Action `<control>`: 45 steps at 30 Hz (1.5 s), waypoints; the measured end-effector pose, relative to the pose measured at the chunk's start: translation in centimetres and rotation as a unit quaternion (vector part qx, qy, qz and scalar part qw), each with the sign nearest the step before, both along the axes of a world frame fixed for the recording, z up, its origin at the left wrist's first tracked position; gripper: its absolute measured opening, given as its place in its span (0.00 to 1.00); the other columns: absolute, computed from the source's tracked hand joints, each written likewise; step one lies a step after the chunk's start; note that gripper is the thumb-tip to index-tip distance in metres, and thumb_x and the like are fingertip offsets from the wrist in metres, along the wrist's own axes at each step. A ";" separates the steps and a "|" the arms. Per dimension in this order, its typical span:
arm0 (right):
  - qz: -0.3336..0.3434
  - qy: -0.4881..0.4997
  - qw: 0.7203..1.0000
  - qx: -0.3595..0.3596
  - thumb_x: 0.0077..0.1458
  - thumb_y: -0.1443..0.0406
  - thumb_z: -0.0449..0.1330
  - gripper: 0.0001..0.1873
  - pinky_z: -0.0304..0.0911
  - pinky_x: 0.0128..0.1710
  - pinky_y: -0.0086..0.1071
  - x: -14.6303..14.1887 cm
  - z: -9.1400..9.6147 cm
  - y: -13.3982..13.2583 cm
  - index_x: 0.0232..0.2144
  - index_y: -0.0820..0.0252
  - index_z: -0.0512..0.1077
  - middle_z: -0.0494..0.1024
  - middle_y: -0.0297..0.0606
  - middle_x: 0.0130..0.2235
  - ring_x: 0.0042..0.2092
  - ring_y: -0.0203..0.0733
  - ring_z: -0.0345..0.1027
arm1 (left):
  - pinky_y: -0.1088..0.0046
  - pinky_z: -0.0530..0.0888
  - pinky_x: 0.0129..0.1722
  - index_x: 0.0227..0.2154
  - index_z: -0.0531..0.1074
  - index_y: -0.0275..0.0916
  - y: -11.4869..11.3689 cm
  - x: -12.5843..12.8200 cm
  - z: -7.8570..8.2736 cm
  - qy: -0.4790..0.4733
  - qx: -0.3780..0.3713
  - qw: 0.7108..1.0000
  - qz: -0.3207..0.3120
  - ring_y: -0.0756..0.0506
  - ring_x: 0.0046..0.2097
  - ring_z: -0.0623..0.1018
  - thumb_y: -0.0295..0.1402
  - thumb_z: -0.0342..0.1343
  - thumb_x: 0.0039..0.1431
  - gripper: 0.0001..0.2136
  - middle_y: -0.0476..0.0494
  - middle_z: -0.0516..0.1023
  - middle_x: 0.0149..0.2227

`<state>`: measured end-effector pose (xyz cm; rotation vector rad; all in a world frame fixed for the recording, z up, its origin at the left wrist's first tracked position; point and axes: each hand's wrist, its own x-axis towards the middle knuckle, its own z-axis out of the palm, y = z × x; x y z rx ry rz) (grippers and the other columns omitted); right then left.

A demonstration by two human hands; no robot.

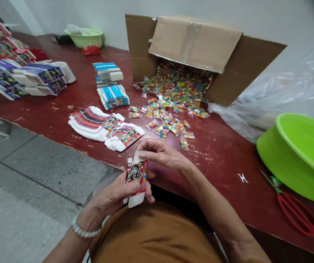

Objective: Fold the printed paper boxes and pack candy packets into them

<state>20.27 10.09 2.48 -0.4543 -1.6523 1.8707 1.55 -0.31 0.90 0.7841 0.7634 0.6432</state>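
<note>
Over ochre shirt cloth, the left hand and right hand grip a glossy cardboard box.

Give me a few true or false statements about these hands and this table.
The left hand wears a white bead bracelet: true.
The right hand and left hand both hold a small printed carton: true.
The cardboard box is sealed shut: false, it lies open, spilling small colourful packets onto the red table.
The scissors beside the green basin have blue handles: false, they are red.
</note>
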 end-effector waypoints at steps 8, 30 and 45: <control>-0.068 -0.007 0.996 -0.059 0.55 0.57 0.70 0.20 0.68 0.40 0.30 0.2 0.8 -2.3 0.47 0.57 0.73 0.77 0.33 0.39 0.38 0.36 0.71 | 0.69 0.78 0.30 0.33 0.78 0.37 -0.8 1.9 0.1 0.041 0.012 0.985 0.168 0.45 0.25 0.81 0.41 0.72 0.50 0.15 0.46 0.82 0.25; -0.213 -0.022 0.971 -0.104 0.52 0.56 0.69 0.15 0.61 0.33 0.29 -1.5 -2.2 -5.2 0.36 0.58 0.72 0.74 0.29 0.30 0.31 0.33 0.65 | 0.72 0.78 0.31 0.49 0.70 0.42 -1.3 1.7 0.0 0.205 0.150 0.901 0.352 0.45 0.31 0.81 0.43 0.70 0.50 0.25 0.51 0.80 0.29; -0.164 -0.047 0.978 -0.124 0.49 0.54 0.71 0.15 0.65 0.30 0.30 -0.9 -2.0 -3.8 0.30 0.58 0.75 0.77 0.33 0.28 0.29 0.36 0.68 | 0.73 0.78 0.31 0.51 0.64 0.47 -0.7 1.3 -0.6 0.111 0.093 0.925 0.351 0.47 0.31 0.81 0.43 0.72 0.50 0.29 0.53 0.82 0.33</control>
